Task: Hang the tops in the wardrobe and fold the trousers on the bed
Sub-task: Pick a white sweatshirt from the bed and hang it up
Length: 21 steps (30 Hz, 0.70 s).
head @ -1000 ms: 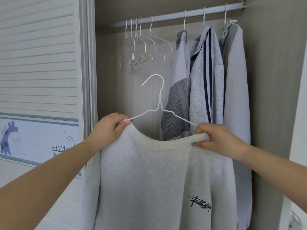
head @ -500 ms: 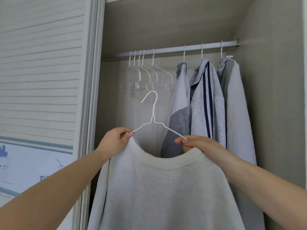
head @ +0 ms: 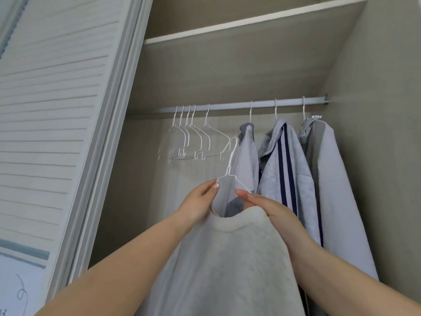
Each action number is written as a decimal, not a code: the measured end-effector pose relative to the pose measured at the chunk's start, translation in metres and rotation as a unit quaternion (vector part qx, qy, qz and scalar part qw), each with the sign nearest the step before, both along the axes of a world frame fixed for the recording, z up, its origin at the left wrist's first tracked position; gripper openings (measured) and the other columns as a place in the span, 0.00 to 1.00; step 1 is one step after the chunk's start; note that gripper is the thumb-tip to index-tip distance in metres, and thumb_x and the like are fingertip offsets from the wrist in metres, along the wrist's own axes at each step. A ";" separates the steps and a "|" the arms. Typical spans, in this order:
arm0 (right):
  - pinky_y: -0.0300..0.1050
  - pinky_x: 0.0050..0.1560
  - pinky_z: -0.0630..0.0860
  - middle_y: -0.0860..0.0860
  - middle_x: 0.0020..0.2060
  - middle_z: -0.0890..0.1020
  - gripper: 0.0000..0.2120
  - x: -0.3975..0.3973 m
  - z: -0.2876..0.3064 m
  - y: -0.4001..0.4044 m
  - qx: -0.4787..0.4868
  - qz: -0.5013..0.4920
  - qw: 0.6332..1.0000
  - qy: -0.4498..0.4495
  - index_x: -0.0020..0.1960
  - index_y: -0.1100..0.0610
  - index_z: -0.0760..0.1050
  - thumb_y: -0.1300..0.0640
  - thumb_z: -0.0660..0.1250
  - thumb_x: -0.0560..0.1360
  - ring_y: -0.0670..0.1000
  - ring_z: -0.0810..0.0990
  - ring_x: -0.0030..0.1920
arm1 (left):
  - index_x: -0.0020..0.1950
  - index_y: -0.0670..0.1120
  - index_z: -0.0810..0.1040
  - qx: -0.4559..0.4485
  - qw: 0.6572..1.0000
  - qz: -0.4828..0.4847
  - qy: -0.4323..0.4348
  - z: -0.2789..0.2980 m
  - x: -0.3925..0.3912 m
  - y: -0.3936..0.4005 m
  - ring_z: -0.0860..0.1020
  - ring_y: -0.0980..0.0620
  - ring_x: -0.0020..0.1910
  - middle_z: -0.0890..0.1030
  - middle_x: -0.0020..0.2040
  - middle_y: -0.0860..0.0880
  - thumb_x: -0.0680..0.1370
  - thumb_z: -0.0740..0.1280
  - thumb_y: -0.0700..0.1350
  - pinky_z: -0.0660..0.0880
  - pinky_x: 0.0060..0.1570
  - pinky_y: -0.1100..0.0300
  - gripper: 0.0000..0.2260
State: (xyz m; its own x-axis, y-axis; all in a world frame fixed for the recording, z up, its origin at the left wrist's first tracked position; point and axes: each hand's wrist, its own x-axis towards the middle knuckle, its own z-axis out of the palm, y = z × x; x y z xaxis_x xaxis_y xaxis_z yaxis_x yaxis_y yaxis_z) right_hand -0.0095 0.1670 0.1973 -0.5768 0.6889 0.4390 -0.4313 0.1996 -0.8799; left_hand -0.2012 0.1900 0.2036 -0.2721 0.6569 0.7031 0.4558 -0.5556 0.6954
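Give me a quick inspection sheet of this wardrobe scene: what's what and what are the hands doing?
Surface: rail runs across the wardrobe under a shelf; no table in view.
Job's things: pale sweatshirt on a white wire hanger, hook below the rail, not yet hung.
Clutter: five empty hangers bunched at the rail's left; three grey tops hang at its right, the middle one with dark stripes.
Hands: left hand grips the sweatshirt's left shoulder; right hand grips the right shoulder at the collar.
Cables: nothing seen.
Surroundings: slatted sliding door at left; wardrobe side wall at right.
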 end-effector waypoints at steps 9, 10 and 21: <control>0.41 0.38 0.75 0.50 0.25 0.78 0.09 -0.025 0.068 0.023 0.090 -0.106 0.990 0.014 0.38 0.55 0.78 0.55 0.67 0.77 0.46 0.78 0.26 | 0.73 0.51 0.66 0.022 0.997 -0.071 -0.020 0.047 0.019 0.064 0.68 0.51 0.71 0.68 0.73 0.49 0.81 0.57 0.57 0.64 0.71 0.48 0.22; 0.43 0.40 0.74 0.50 0.22 0.76 0.10 -0.027 0.075 0.029 0.071 -0.115 0.991 0.017 0.38 0.56 0.77 0.55 0.68 0.76 0.47 0.77 0.25 | 0.73 0.52 0.66 0.019 0.997 -0.076 -0.022 0.050 0.020 0.071 0.68 0.51 0.70 0.69 0.73 0.50 0.81 0.58 0.58 0.65 0.70 0.48 0.22; 0.53 0.57 0.77 0.59 0.43 0.81 0.13 -0.056 0.118 0.091 0.097 -0.210 0.973 0.002 0.55 0.62 0.79 0.58 0.69 0.73 0.56 0.81 0.45 | 0.72 0.60 0.65 0.032 0.992 -0.113 0.034 0.081 0.011 0.120 0.69 0.56 0.69 0.70 0.71 0.57 0.80 0.56 0.61 0.65 0.70 0.52 0.21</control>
